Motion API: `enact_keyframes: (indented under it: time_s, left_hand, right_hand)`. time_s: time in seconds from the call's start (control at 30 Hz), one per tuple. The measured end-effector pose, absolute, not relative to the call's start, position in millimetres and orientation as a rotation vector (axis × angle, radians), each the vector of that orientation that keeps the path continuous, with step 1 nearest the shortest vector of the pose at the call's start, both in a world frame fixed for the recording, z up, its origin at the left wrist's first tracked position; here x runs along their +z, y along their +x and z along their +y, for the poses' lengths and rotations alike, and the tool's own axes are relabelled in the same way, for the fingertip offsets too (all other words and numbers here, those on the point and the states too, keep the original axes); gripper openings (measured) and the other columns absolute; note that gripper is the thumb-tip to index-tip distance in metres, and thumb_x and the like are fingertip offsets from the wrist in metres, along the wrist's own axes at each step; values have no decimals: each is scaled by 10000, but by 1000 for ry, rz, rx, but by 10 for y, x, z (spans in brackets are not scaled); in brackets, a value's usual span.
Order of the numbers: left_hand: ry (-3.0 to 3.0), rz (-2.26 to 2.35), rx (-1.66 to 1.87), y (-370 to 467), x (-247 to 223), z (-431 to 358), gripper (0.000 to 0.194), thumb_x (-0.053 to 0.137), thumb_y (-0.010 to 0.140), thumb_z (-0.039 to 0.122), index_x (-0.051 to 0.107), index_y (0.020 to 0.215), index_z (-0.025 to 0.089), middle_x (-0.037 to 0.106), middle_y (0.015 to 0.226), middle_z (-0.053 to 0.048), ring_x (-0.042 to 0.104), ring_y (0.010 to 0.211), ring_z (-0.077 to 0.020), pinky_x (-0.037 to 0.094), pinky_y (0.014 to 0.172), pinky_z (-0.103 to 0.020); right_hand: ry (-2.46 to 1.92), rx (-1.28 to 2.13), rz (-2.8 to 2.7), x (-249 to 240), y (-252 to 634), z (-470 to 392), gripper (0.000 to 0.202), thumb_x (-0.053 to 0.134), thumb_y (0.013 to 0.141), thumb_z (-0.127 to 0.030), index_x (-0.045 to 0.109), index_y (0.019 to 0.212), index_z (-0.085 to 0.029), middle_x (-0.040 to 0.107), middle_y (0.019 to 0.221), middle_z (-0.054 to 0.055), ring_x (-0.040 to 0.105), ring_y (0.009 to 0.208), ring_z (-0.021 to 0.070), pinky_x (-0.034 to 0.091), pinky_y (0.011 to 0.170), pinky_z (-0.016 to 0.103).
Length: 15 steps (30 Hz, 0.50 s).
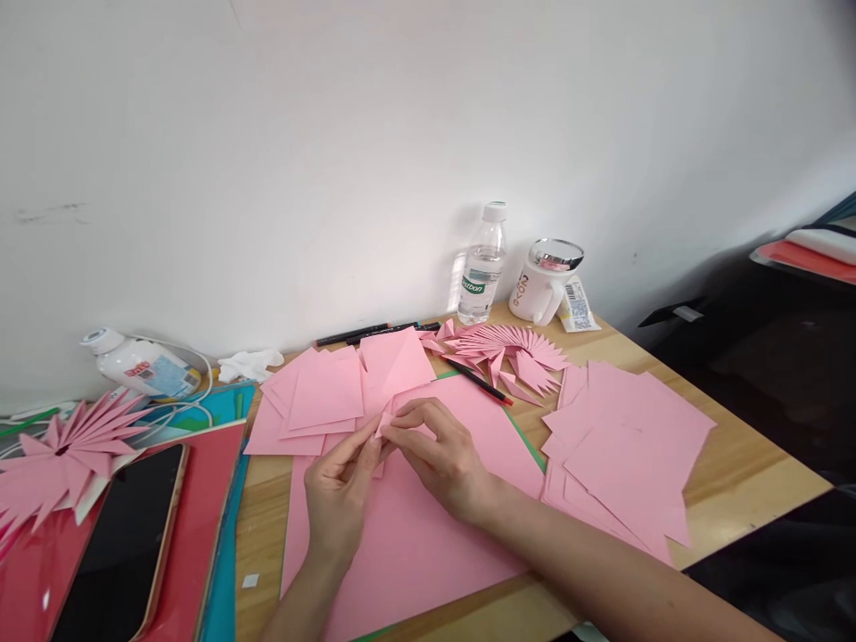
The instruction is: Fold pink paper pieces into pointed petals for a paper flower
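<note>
Both hands meet over a large pink sheet on the wooden table. Between the fingertips is a small piece of folded pink paper, partly covered by the fingers. My left hand pinches it from the left, thumb uppermost. From the right, my right hand grips the same piece with bent fingers. Just beyond the hands lie loose pink paper squares. A curved row of folded pink paper pieces rests farther back, with a black pen with a red tip in front of it.
More pink sheets are piled at right. A water bottle and a lidded white mug stand by the wall. At left are a smartphone, a pink paper pinwheel shape, a tilted white bottle and a crumpled tissue.
</note>
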<state>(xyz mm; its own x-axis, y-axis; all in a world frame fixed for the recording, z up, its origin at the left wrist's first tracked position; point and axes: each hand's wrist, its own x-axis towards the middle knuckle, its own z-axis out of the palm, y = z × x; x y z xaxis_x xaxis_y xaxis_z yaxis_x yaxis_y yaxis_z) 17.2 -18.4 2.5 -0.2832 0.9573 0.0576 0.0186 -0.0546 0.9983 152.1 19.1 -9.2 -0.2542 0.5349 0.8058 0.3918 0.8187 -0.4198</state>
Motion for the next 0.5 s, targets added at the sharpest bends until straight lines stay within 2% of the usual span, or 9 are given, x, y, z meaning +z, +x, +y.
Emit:
enact_keyframes:
  time_s: [0.17,0.33,0.5]
  left_hand:
    - [1290,1456,1382,182,98,-175,293,671,700,262,693,983,192,722,932,-45,687,807,-236,575,751,-326]
    - [1395,1485,1376,177,70,-168,266,646,720,254,691,974,188,725,921,-46,693,781,-228,577,737,-335]
    - [1541,1538,1377,158,48,-156,235,638,720,255,695,938,190,737,826,-39,699,716,-205,586,625,-278]
  right_hand:
    - [-677,148,-1931,-117,1594,240,211,504,841,-94,571,1011,-198,592,843,55,562,787,148,491,647,278]
    - [-686,187,-1984,-98,1634,261,184,479,859,-134,577,996,-208,577,871,59,570,830,161,499,688,289]
    - [-643,356,-2035,-76,1654,300,175,466,875,-163,576,1000,-215,550,830,37,565,713,115,493,583,218]
